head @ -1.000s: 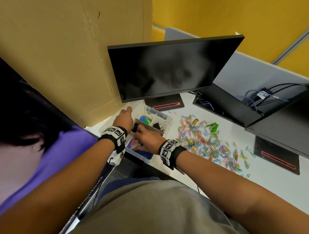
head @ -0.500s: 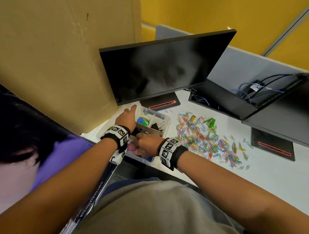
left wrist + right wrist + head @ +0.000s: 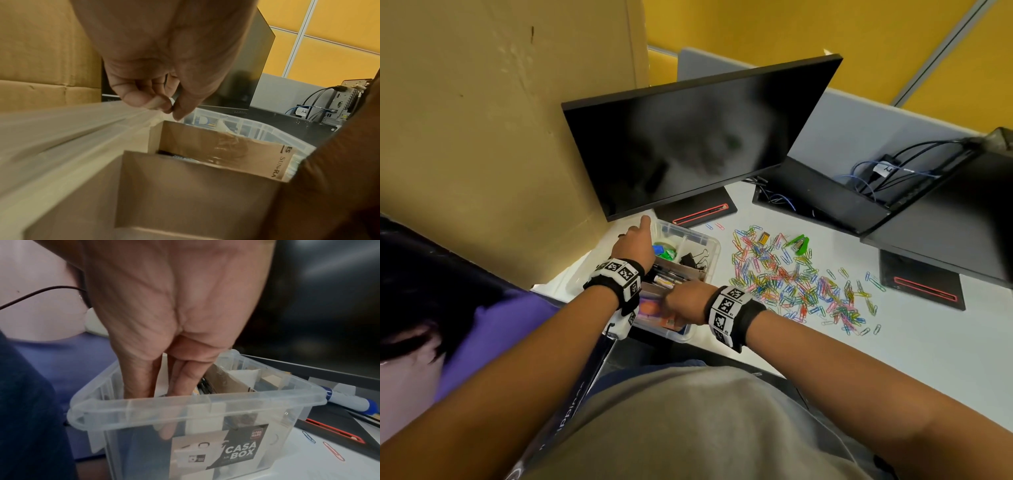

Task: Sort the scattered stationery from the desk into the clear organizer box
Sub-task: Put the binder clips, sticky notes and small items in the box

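Monitor (image 3: 688, 144) looms behind box (image 3: 709, 246); clips (image 3: 791, 281) alongside.

Even indoor light, wide-angle edge bending, wrist views motion-blurred, soft

grey shirt (image 3: 688, 428), checker-marked black wristbands (image 3: 729, 308)
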The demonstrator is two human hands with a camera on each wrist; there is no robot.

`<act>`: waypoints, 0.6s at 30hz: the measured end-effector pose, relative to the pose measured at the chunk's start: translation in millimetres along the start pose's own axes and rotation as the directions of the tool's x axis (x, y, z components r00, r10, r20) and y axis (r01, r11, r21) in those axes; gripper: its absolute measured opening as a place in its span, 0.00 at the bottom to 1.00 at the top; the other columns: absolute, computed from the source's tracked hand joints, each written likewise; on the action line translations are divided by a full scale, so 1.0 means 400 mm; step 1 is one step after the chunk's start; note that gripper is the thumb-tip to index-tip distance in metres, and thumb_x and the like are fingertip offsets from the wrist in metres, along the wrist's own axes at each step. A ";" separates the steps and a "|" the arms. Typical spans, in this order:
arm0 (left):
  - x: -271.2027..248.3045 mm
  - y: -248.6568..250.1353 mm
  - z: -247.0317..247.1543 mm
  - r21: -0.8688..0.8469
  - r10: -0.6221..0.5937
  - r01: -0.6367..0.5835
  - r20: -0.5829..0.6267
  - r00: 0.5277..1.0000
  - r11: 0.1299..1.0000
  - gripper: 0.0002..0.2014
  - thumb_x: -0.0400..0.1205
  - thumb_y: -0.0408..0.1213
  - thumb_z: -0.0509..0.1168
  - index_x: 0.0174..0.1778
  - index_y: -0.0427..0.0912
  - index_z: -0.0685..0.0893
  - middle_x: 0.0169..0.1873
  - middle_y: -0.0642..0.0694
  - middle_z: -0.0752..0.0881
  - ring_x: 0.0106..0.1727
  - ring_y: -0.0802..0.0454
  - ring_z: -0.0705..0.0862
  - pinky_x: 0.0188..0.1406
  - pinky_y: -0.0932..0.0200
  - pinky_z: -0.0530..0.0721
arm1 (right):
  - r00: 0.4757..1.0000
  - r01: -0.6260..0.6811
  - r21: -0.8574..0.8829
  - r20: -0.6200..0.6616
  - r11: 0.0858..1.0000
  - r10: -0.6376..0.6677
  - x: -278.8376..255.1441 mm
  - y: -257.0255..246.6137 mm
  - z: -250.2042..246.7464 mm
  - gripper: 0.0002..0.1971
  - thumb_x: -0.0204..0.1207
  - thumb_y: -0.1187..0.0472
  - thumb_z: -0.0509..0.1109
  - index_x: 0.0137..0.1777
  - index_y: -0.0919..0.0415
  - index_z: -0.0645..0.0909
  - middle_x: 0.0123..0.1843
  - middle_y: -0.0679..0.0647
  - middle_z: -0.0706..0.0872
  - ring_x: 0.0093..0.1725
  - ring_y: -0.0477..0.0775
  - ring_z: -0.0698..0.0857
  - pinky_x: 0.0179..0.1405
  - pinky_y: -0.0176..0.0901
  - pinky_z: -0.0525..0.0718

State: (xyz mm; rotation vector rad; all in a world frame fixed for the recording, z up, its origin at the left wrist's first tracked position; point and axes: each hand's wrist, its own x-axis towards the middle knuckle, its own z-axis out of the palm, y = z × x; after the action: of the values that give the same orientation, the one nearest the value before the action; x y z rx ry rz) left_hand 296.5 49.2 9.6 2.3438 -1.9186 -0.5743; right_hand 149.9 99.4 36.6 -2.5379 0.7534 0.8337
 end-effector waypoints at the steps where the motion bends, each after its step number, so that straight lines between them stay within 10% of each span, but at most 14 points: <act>1: 0.000 0.001 0.001 -0.001 0.002 -0.002 -0.002 1.000 1.000 0.28 0.80 0.30 0.65 0.75 0.43 0.63 0.57 0.33 0.81 0.54 0.33 0.83 0.48 0.44 0.82 | 1.000 0.025 -0.075 -0.007 0.997 -0.026 -0.001 -0.001 0.002 0.14 0.83 0.58 0.65 0.64 0.64 0.83 0.56 0.62 0.87 0.53 0.63 0.86 0.52 0.47 0.84; 10: -0.003 0.000 0.009 -0.003 0.000 0.000 -0.022 1.000 1.000 0.26 0.80 0.30 0.66 0.72 0.44 0.64 0.56 0.34 0.82 0.52 0.35 0.84 0.47 0.43 0.85 | 1.000 0.001 -0.288 0.000 0.957 -0.001 0.023 -0.039 0.000 0.13 0.82 0.63 0.66 0.65 0.60 0.81 0.56 0.58 0.87 0.53 0.62 0.88 0.37 0.46 0.78; 18: -0.004 0.004 0.007 0.003 -0.008 0.008 -0.009 1.000 1.000 0.28 0.80 0.30 0.67 0.73 0.44 0.64 0.57 0.35 0.81 0.53 0.36 0.84 0.46 0.46 0.84 | 0.998 -0.001 -0.118 0.063 0.993 0.009 0.071 -0.048 0.047 0.21 0.90 0.53 0.51 0.73 0.62 0.76 0.68 0.63 0.83 0.68 0.62 0.81 0.65 0.50 0.76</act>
State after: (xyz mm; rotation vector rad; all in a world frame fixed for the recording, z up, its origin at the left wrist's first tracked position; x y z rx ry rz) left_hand 293.9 51.0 7.8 2.3522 -1.9085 -0.5611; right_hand 172.4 113.3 7.7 -2.5989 0.7099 0.9831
